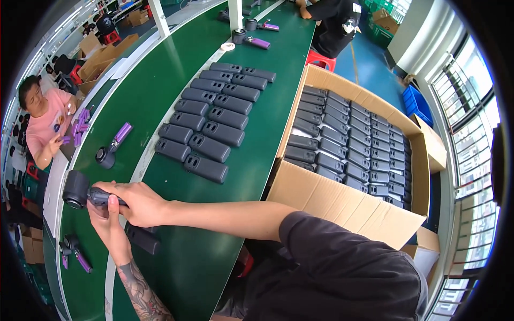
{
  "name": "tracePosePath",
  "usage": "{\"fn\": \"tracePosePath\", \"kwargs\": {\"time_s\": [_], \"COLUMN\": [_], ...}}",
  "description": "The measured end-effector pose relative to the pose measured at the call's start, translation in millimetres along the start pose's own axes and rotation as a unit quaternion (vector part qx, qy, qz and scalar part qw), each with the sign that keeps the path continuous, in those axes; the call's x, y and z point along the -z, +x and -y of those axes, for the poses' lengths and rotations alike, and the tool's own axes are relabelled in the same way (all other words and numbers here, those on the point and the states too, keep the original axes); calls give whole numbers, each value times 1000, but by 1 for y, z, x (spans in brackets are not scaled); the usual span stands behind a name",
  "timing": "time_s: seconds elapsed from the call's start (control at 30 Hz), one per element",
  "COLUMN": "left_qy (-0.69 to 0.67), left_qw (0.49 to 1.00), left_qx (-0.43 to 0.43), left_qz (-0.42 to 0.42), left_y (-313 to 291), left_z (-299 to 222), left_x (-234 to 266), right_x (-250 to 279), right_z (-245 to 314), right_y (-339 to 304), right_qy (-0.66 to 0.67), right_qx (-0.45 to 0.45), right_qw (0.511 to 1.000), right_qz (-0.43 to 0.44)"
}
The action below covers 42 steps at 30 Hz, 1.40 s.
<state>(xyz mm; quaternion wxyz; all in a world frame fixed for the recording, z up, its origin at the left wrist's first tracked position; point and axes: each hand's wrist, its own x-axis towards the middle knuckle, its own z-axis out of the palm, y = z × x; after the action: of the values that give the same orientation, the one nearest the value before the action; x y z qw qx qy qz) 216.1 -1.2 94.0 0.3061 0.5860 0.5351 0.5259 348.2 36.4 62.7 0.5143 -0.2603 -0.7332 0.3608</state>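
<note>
Both my hands are closed around the handle of a dark grey hair dryer, with its round head sticking out to the left. My left hand grips from below, thumb up along the handle. From the right, my right hand wraps over the handle's lower end; the fingers partly hide it. Just below my right wrist a loose dark grey handle shell lies on the green bench. Beyond my hands, two staggered columns of similar handle shells lie side by side.
Dryer heads with purple-wrapped handles lie on the green bench, another pair nearer. An open cardboard box full of handle shells stands at right. Across the bench a person in pink handles purple parts; another person sits far off.
</note>
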Motion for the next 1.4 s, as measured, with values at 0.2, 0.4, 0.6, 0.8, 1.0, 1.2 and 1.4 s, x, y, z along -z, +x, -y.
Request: {"fn": "tracePosePath", "kwargs": {"time_s": [0.2,0.4,0.6,0.8,1.0,1.2,1.4], "left_qy": [-40,-4,-54,-7,-137,-234,368], "left_qw": [996,996,998,999,989,962,908], "left_qx": [58,73,25,-33,43,84,78], "left_qz": [-57,-46,3,28,35,-111,-185], "left_y": [7,3,-5,-4,1,21,59], "left_z": [1,-11,-21,-18,1,31,132], "left_x": [-3,0,-2,-3,7,24,98], "right_x": [9,7,30,43,28,34,21], "right_z": [-3,-8,-6,-16,-7,-18,-44], "right_y": [7,13,17,17,15,11,-1], "right_qy": [194,46,551,664,420,-90,-315], "right_qx": [-126,-40,-260,-252,-219,-31,4], "right_qw": [972,997,784,680,864,992,938], "right_qz": [30,-44,117,182,171,84,142]}}
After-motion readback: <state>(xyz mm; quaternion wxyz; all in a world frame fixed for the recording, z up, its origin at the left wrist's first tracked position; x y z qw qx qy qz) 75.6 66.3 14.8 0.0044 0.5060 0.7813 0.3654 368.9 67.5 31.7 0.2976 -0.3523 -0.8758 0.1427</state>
